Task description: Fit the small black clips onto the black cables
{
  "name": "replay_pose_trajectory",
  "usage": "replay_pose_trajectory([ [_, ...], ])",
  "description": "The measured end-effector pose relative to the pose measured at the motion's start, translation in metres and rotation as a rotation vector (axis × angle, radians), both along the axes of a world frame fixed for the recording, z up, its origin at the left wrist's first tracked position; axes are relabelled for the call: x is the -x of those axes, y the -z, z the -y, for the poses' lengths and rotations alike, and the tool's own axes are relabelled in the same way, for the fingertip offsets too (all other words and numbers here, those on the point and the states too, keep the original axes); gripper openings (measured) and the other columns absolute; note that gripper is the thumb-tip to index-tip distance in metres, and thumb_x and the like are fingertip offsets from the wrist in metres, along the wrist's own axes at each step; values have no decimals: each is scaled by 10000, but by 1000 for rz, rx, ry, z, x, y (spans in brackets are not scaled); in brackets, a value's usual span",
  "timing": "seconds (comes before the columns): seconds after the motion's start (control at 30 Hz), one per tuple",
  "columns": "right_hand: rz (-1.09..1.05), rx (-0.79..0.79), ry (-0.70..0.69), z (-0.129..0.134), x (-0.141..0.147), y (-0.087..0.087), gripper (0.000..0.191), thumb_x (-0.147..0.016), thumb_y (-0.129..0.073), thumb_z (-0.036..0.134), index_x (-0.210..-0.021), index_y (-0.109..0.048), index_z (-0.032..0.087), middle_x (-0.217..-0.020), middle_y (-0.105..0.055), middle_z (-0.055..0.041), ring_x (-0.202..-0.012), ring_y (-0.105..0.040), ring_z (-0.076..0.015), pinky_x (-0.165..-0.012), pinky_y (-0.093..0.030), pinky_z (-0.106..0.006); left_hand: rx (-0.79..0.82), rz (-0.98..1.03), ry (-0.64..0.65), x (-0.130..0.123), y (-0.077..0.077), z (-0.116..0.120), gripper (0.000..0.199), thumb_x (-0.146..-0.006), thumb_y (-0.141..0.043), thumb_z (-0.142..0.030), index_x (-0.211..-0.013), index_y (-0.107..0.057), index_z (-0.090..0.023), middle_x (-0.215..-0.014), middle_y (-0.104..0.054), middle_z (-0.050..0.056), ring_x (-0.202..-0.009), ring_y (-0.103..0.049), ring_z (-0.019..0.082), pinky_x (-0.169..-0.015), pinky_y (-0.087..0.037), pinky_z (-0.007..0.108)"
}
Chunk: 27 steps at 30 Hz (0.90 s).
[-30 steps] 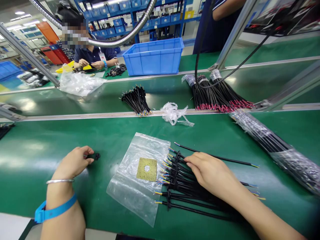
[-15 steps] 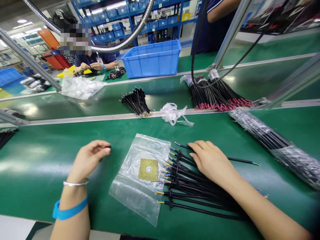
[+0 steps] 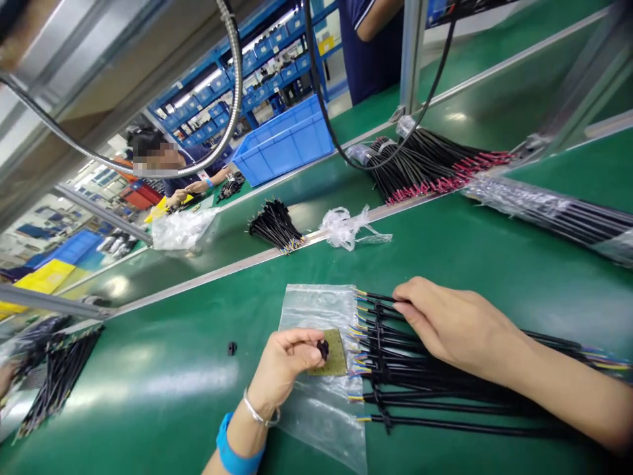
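The plastic bag point(image 3: 316, 422) lies flat on the green bench point(image 3: 173, 396), with a yellow square pad point(image 3: 339, 353) on top of it. Over the bag, the person's left hand point(image 3: 291, 359) is nearly closed, thumb and fingers pinching a small black part point(image 3: 323, 349) in front of the pad. The right hand point(image 3: 455, 323) is to the right of the bag, its thumb and fingers closed in a pinch on the top cable point(image 3: 380, 296) near its bare-wire end; the other fingers are curled in.

Below that hand, a row of black cables point(image 3: 445, 379) runs rightward from the bag's right edge, with black fittings point(image 3: 380, 336) near their coloured wire ends. A loose black piece point(image 3: 232, 348) sits on the bench, left of the bag.

Beyond the bag are a bunch of short cables point(image 3: 277, 227) and a crumpled plastic strip point(image 3: 343, 227), with a blue bin point(image 3: 284, 142) farther back. Red-tipped cables point(image 3: 425, 165) and a wrapped bundle point(image 3: 554, 208) lie beyond the bag to the right. A co-worker point(image 3: 198, 165) sits beyond it to the left.
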State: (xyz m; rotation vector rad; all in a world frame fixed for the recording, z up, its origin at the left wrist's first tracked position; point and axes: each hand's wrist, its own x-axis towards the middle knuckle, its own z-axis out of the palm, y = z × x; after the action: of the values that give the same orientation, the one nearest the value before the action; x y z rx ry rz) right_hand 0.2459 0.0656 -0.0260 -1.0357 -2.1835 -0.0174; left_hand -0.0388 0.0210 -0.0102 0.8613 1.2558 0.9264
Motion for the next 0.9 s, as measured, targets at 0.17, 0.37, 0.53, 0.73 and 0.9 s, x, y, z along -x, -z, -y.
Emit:
replay_pose_trajectory([
  [0.17,-1,46,-100,5,1,-4,154,-997,-378,189,-942,-521,185,-761,-571,0,-597,-544,-125,-566,-386,-267,-126,-77,85,-6,2,7,310,-670,-858,-331,-883,-762,-127,-618,-709,22,-543,-649,114,-576,-543,227],
  [0.37,33,50,-154,7,0,-6,176,-987,-382,178,-930,-548,179,-717,-543,4,-572,-524,-134,-548,-379,-269,-462,-570,142,-6,8,5,163,-843,-700,-313,-848,-710,-151,-732,-699,37,-616,-640,128,-600,-530,238],
  [0.53,37,58,-174,10,1,-7,177,-980,-388,168,-920,-554,175,-716,-529,2,-579,-517,-138,-557,-374,-275,-1025,-1102,318,-9,9,6,83,-916,-587,-167,-930,-669,-165,-801,-694,53,-722,-632,156,-675,-515,260],
  [0.73,47,74,-204,13,2,-6,197,-982,-382,174,-923,-571,171,-717,-531,-3,-591,-513,-140,-560,-364,-276,-1258,-1420,424,-14,13,9,74,-900,-606,-151,-846,-655,-161,-669,-620,24,-605,-532,162,-580,-426,278],
  [0.9,46,55,-210,14,4,-7,216,-978,-382,176,-904,-585,163,-711,-537,-8,-589,-503,-139,-561,-362,-280,-1111,-1372,480,-21,14,11,223,-928,-557,-189,-716,-624,-168,-659,-585,30,-605,-515,159,-571,-396,278],
])
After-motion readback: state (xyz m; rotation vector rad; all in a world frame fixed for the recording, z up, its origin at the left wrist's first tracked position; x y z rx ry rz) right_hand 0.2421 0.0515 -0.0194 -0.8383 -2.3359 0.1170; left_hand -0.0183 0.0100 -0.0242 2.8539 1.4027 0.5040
